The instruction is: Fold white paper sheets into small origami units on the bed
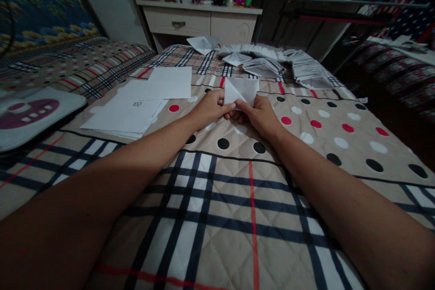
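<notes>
Both my hands hold a small folded sheet of white paper (242, 88) just above the bed, a diagonal crease showing across its face. My left hand (212, 108) grips its lower left corner, thumb pointing inward. On the lower right, my right hand (260, 115) pinches it with the thumb pressed on the front and the fingers curled behind. To the left lies a stack of white paper sheets (125, 111), the top one bearing a small dark mark. Beyond my hands sit many folded paper pieces (265, 67) in rows, and one folded paper (204, 44) stands apart.
A patterned quilt (224, 217) covers the bed. At the left edge rests a white and purple object (34, 113). Behind the bed are a white drawer cabinet (183, 21) with bottles and boxes on top, and a dark metal-framed table (340, 2) at the right.
</notes>
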`<control>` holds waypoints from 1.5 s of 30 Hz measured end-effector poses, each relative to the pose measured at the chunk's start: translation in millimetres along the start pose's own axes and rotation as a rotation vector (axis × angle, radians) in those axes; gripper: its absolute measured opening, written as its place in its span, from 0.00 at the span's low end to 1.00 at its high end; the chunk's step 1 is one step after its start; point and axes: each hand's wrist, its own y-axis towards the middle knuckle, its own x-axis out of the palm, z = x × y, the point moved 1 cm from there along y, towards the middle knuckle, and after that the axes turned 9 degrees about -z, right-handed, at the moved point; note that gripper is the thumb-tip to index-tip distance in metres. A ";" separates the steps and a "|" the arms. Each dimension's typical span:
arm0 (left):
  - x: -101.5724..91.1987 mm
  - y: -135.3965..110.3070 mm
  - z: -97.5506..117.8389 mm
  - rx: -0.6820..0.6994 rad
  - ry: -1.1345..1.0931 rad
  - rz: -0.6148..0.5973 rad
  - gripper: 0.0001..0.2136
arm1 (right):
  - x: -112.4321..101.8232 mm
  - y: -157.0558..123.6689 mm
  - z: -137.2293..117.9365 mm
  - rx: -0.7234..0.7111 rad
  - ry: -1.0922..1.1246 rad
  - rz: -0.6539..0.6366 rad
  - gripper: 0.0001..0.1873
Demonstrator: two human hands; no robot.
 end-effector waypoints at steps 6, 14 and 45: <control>-0.7 0.2 0.1 0.003 0.007 -0.011 0.04 | 0.5 0.4 1.0 0.000 0.016 0.000 0.20; -0.5 0.4 -0.9 0.006 -0.004 -0.005 0.04 | 0.3 0.6 0.9 -0.002 0.017 -0.011 0.19; -3.4 2.8 -8.2 0.019 0.024 -0.016 0.04 | 1.6 -0.2 1.9 -0.021 0.053 -0.011 0.19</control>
